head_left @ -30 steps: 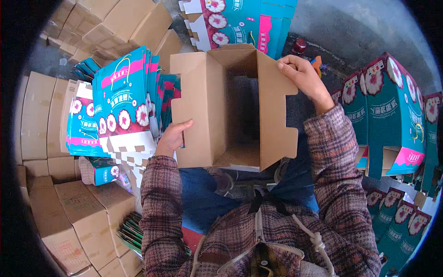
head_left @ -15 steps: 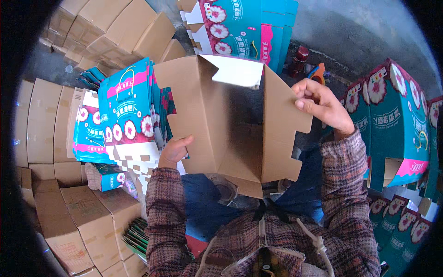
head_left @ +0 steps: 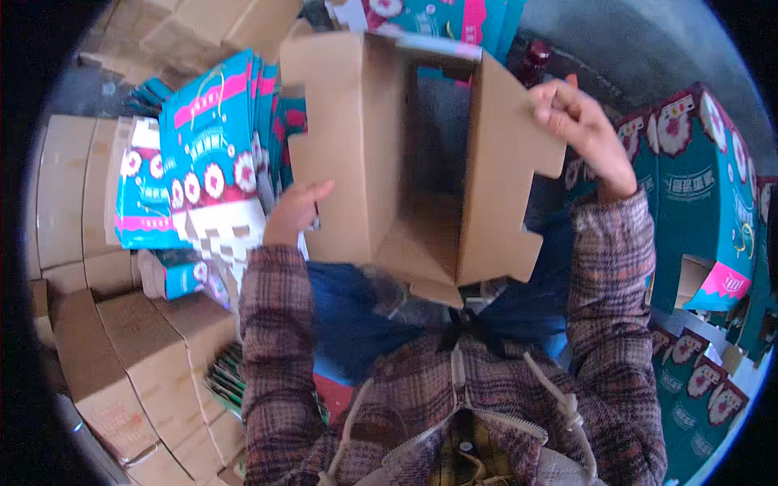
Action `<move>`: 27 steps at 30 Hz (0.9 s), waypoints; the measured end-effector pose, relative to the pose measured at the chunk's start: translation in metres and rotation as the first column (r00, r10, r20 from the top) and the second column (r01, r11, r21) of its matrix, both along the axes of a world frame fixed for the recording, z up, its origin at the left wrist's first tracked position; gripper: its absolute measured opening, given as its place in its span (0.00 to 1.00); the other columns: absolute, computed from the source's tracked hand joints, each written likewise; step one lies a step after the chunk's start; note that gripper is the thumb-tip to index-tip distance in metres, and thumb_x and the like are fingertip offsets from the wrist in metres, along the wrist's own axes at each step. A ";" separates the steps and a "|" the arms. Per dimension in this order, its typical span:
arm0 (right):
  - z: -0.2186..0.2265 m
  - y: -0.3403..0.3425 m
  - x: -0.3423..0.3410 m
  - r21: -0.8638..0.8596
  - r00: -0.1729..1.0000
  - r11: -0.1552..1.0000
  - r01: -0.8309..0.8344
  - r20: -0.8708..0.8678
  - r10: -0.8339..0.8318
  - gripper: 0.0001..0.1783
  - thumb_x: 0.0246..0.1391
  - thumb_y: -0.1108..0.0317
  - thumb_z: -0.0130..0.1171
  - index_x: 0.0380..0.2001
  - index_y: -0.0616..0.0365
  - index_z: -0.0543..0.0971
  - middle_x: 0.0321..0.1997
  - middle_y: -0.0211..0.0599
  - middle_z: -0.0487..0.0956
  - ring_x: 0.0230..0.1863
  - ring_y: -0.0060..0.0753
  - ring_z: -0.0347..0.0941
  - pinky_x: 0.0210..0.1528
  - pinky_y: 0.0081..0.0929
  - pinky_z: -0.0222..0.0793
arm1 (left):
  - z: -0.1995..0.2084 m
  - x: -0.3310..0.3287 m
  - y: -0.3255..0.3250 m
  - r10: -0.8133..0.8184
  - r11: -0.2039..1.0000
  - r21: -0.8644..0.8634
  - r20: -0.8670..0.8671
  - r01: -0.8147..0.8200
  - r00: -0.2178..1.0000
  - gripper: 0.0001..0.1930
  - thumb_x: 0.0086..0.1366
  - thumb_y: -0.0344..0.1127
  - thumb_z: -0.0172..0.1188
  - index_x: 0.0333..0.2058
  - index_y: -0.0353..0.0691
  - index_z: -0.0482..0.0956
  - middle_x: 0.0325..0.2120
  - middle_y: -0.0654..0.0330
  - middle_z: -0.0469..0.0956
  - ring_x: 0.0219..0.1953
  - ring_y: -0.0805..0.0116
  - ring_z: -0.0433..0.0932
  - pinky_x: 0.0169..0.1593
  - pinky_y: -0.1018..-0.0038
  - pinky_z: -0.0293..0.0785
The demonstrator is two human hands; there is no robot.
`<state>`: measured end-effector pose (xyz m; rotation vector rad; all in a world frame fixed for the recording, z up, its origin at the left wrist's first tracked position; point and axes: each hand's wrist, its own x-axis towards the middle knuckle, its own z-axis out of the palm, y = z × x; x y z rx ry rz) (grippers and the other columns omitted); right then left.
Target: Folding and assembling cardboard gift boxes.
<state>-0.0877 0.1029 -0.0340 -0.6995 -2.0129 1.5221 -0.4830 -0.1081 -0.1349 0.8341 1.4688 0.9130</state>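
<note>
A cardboard carton (head_left: 502, 162), brown inside, is held up in front of me with its flaps spread and its middle open right through. My left hand (head_left: 298, 212) grips the left flap, thumb on the brown face and fingers behind it. On the other side my right hand (head_left: 587, 134) pinches the upper edge of the right flap. Left of the carton leans a stack of flat printed teal cartons (head_left: 207, 134) with pink bands and white fruit pictures. The carton's outer print is mostly hidden from me.
Brown shipping boxes (head_left: 121, 364) are piled along the left and far left. Folded-up teal cartons (head_left: 685, 190) stand at the right, with several more below them. More flat teal cartons (head_left: 438, 18) lean at the back, near a dark red bottle (head_left: 535, 61).
Both hands have lifted the carton upward and farther away, tilting it a little. The grip of each hand stays on the same flap. My view has shifted slightly too.
</note>
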 end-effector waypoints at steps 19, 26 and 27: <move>-0.027 0.016 -0.013 -0.066 0.986 0.985 0.159 0.055 -0.156 0.16 0.62 0.57 0.51 0.44 0.59 0.76 0.36 0.23 0.77 0.38 0.12 0.70 0.42 0.13 0.64 | 0.027 0.022 0.012 0.070 0.992 0.077 0.352 -0.104 0.933 0.19 0.64 0.34 0.57 0.51 0.31 0.72 0.44 0.57 0.77 0.46 0.67 0.77 0.50 0.71 0.72; -0.034 0.019 -0.005 0.107 0.978 0.987 0.120 0.158 -0.136 0.17 0.61 0.62 0.54 0.50 0.58 0.72 0.42 0.30 0.77 0.46 0.18 0.69 0.50 0.22 0.65 | 0.008 0.030 0.000 0.043 0.994 0.091 0.110 -0.053 0.993 0.17 0.62 0.37 0.60 0.46 0.32 0.78 0.42 0.59 0.79 0.45 0.73 0.76 0.49 0.74 0.70; -0.031 0.014 -0.007 -0.014 0.991 0.994 0.105 0.079 -0.104 0.23 0.58 0.64 0.58 0.54 0.59 0.69 0.49 0.33 0.74 0.48 0.23 0.69 0.53 0.26 0.65 | 0.009 0.033 -0.001 0.019 0.998 0.060 0.092 -0.025 0.996 0.17 0.62 0.37 0.61 0.46 0.32 0.78 0.43 0.60 0.79 0.44 0.73 0.75 0.49 0.75 0.70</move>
